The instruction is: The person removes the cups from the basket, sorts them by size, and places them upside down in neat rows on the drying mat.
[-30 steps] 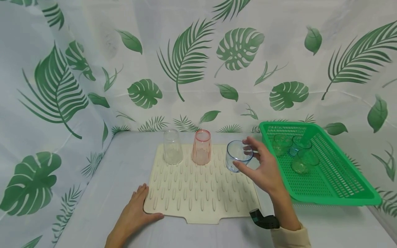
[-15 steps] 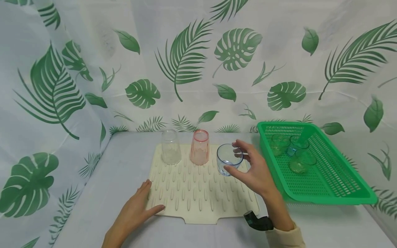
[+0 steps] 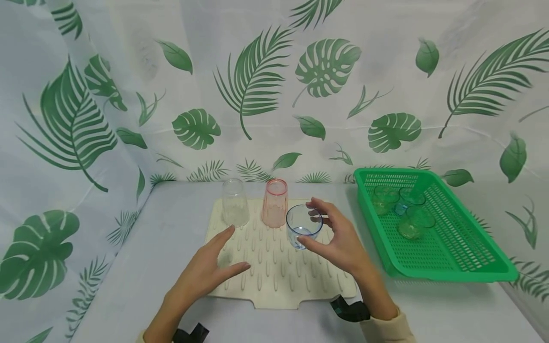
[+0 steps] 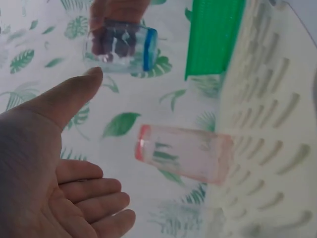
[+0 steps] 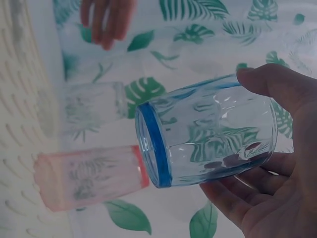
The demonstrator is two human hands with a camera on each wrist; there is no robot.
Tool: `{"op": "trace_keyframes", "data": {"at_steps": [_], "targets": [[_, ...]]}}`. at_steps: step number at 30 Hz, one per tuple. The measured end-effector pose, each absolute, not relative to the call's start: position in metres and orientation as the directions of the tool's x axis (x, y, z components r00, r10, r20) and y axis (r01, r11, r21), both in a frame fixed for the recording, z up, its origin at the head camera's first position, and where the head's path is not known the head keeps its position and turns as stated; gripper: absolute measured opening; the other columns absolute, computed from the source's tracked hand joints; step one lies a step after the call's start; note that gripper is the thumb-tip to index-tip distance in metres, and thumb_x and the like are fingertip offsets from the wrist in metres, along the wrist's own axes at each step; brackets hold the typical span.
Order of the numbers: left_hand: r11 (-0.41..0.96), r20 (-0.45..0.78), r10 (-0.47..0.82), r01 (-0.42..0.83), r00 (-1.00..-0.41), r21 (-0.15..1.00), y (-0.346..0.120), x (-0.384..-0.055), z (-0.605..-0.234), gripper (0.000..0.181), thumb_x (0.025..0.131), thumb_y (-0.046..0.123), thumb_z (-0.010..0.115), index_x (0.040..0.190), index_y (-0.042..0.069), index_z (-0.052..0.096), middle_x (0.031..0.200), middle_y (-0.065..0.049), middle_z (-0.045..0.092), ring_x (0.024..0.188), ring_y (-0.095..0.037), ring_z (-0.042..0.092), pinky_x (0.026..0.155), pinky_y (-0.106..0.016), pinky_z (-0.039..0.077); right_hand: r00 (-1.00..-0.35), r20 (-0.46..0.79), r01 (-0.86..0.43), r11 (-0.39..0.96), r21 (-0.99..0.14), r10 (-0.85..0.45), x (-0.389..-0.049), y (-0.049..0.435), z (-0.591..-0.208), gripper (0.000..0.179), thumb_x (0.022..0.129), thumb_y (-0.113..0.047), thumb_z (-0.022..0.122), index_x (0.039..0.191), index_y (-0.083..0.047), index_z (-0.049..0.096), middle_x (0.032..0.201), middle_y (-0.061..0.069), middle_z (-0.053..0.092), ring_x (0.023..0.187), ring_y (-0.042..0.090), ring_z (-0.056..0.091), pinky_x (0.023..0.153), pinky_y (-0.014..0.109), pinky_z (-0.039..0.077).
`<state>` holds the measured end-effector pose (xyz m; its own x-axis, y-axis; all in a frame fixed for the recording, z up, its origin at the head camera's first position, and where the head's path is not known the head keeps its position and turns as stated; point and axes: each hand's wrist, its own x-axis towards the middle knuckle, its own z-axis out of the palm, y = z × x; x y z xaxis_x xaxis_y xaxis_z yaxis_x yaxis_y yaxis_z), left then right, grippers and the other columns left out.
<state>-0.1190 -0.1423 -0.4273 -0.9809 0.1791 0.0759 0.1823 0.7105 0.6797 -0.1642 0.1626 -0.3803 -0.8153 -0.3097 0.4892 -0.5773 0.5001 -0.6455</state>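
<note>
My right hand (image 3: 343,243) holds a clear drinking glass (image 3: 298,233) with blue colouring, its thumb on one side and fingers on the other. The glass hangs over a cream draining mat (image 3: 276,288). In the right wrist view a thick blue band circles the end of the blue glass (image 5: 208,134) facing the mat. My left hand (image 3: 206,269) hovers over the mat's left side, fingers extended and thumb apart, holding nothing. A tall pink glass (image 3: 274,209) with a red rim stands at the mat's back. Left of it stands a tall colourless glass (image 3: 235,212).
At the right a green slatted basket (image 3: 454,275) contains short glasses: a yellowish glass (image 3: 383,202), a bluish glass (image 3: 407,202) and another yellowish glass (image 3: 413,226). A leaf-printed sheet (image 3: 266,143) hangs behind the white table surface (image 3: 171,205).
My right hand has carried the blue glass leftward and slightly nearer to me over the mat. My left hand has left the mat's left edge and moved up and rightward.
</note>
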Motion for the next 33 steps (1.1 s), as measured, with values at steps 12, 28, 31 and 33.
{"op": "trace_keyframes", "data": {"at_steps": [12, 28, 31, 33], "targets": [[0.535, 0.167, 0.277, 0.297, -0.946, 0.791, -0.111, -0.128, -0.398, 0.08, 0.073, 0.061, 0.069, 0.142, 0.044, 0.03, 0.146, 0.019, 0.036, 0.135, -0.014, 0.042, 0.105, -0.049, 0.043, -0.791, 0.454, -0.601, 0.386, -0.7, -0.409, -0.16, 0.151, -0.386, 0.078, 0.072, -0.025, 0.082, 0.138, -0.018, 0.042, 0.131, 0.001, 0.055, 0.113, 0.014, 0.056, 0.094, 0.035, 0.053], [0.307, 0.322, 0.414, 0.463, -0.852, 0.831, -0.093, -0.134, -0.399, 0.072, 0.079, 0.044, 0.072, 0.141, 0.031, 0.038, 0.14, 0.012, 0.047, 0.132, -0.013, 0.046, 0.106, -0.036, 0.043, -0.75, 0.421, -0.606, 0.276, -0.746, -0.51, -0.155, 0.138, -0.388, 0.078, 0.074, -0.021, 0.08, 0.139, -0.009, 0.04, 0.134, 0.006, 0.053, 0.119, 0.02, 0.055, 0.098, 0.032, 0.05], [0.303, 0.312, 0.408, 0.45, -0.858, 0.84, -0.093, -0.134, -0.4, 0.071, 0.079, 0.044, 0.072, 0.14, 0.032, 0.039, 0.139, 0.013, 0.049, 0.13, -0.012, 0.048, 0.105, -0.035, 0.043, -0.746, 0.413, -0.605, 0.273, -0.748, -0.523, -0.155, 0.137, -0.389, 0.078, 0.075, -0.023, 0.08, 0.14, -0.012, 0.039, 0.133, 0.005, 0.053, 0.116, 0.017, 0.056, 0.098, 0.031, 0.05], [0.294, 0.313, 0.407, 0.447, -0.858, 0.845, -0.093, -0.134, -0.4, 0.071, 0.079, 0.044, 0.072, 0.14, 0.029, 0.041, 0.138, 0.01, 0.05, 0.129, -0.012, 0.049, 0.105, -0.035, 0.043, -0.745, 0.408, -0.601, 0.265, -0.754, -0.528, -0.154, 0.136, -0.388, 0.078, 0.074, -0.025, 0.08, 0.141, -0.016, 0.039, 0.133, 0.006, 0.053, 0.115, 0.016, 0.056, 0.098, 0.031, 0.05]]}}
